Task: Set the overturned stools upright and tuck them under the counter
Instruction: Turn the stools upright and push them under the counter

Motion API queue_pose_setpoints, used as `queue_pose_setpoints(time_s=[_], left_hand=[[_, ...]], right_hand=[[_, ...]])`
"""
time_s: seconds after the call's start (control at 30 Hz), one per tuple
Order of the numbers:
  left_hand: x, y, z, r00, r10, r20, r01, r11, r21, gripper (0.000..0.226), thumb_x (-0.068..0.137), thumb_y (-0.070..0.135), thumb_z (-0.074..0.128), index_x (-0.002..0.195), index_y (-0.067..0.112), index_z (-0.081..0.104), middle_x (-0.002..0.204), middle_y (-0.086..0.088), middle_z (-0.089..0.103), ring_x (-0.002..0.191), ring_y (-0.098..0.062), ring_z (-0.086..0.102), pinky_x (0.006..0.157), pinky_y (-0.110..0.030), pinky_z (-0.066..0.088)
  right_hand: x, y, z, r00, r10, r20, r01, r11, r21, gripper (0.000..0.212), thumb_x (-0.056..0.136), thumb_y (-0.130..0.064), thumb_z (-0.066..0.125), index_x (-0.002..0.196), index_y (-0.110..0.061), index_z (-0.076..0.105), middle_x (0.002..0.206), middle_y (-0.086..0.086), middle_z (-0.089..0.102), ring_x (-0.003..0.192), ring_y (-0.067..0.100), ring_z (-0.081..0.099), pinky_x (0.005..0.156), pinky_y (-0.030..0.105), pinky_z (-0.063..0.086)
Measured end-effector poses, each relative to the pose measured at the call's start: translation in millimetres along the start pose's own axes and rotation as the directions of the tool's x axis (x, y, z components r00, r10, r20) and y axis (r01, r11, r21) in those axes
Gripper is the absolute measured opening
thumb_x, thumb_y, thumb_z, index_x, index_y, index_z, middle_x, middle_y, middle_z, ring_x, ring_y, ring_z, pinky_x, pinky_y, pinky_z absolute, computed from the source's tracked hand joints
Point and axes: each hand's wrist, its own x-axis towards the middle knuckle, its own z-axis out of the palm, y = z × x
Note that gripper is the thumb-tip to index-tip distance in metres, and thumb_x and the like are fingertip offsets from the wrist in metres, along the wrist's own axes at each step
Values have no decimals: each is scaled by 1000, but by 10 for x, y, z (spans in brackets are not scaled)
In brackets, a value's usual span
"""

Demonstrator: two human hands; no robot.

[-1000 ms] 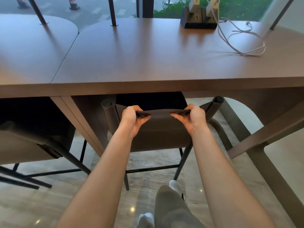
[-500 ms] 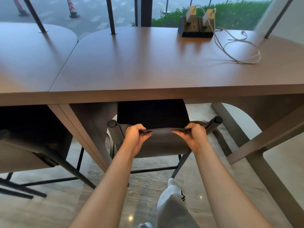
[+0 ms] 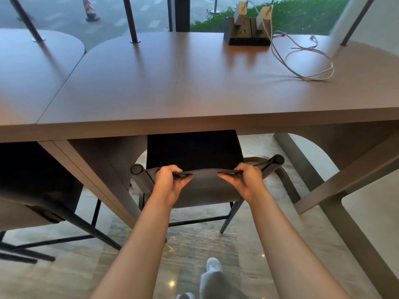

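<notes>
Bottom of the frame first: a grey trouser leg [image 3: 212,285] and a white shoe [image 3: 213,265] against the pale marbled floor tiles [image 3: 194,240]. That leg sits lower in the picture than a second ago, when it was poking up higher.

Both bare forearms reach straight forward up the middle. The left hand [image 3: 167,184] and right hand [image 3: 248,182] haven't changed their grip at all. Each is curled over the top edge of the backrest of the grey stool [image 3: 205,193] with thin black metal legs. Fingers are hooked over the far side and thumbs lie on the near face. The hands are well apart, with the edge sagging a bit between them.

The stool stands upright in the centre of the frame. Its dark seat runs in under the brown wooden counter [image 3: 194,83], and the backrest sticks out on the near side. Compared with a second ago, the backrest shows further below the counter's front edge, with more dark seat visible.

A second stool [image 3: 32,201] sits at the left edge, its dark seat likewise under the counter. At the upper right, on the counter's far end, there's a black socket block [image 3: 248,37] with two white chargers [image 3: 240,12] plugged in. A loose white cable [image 3: 311,70] loops beside it.
</notes>
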Motion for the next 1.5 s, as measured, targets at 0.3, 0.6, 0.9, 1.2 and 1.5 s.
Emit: queue_pose_setpoints(time_s=[0.3, 0.6, 0.9, 1.2, 1.5], left_hand=[[-19, -68, 18, 998, 35, -45, -35, 999, -7, 25, 89, -9, 36, 71, 7, 44, 80, -10, 43, 79, -27, 51, 87, -50, 53], [-111, -64, -118, 985, -12, 171, 36, 990, -137, 46, 91, 28, 62, 129, 5, 52, 128, -20, 58, 117, -35, 58, 102, -50, 44], [-367, -274, -281, 935, -133, 329, 148, 989, -20, 56, 94, 37, 52, 140, 5, 41, 141, -15, 49, 124, -34, 54, 93, -51, 51], [-662, -593, -11, 891, -90, 446, -2, 979, 202, 39, 102, 30, 38, 136, 14, 50, 134, -5, 59, 122, -25, 57, 99, -44, 47], [-1300, -1321, 370, 808, -161, 567, -66, 932, 357, 32, 102, 21, 38, 127, 11, 55, 126, -7, 65, 117, -24, 61, 102, -42, 46]], right_hand=[[20, 15, -82, 999, 25, 28, -24, 999, -43, 18, 93, 10, 38, 107, 9, 51, 116, 27, 57, 97, 41, 64, 81, 51, 56], [-41, -7, -73, 991, 133, -21, -134, 991, -15, 29, 97, -5, 49, 126, -3, 50, 131, 22, 53, 112, 42, 59, 86, 50, 54], [-381, 158, -351, 999, 34, -22, -33, 999, 39, 42, 99, -37, 49, 130, -9, 53, 130, 10, 60, 113, 32, 61, 84, 40, 54], [-972, 114, -899, 983, -122, -135, 126, 992, 28, 32, 99, -36, 43, 113, -18, 66, 118, 7, 68, 112, 25, 64, 104, 42, 45], [-1911, 138, -1957, 910, -233, -343, 318, 922, 218, 31, 100, -30, 42, 105, -14, 67, 104, 8, 73, 101, 21, 68, 97, 35, 49]])
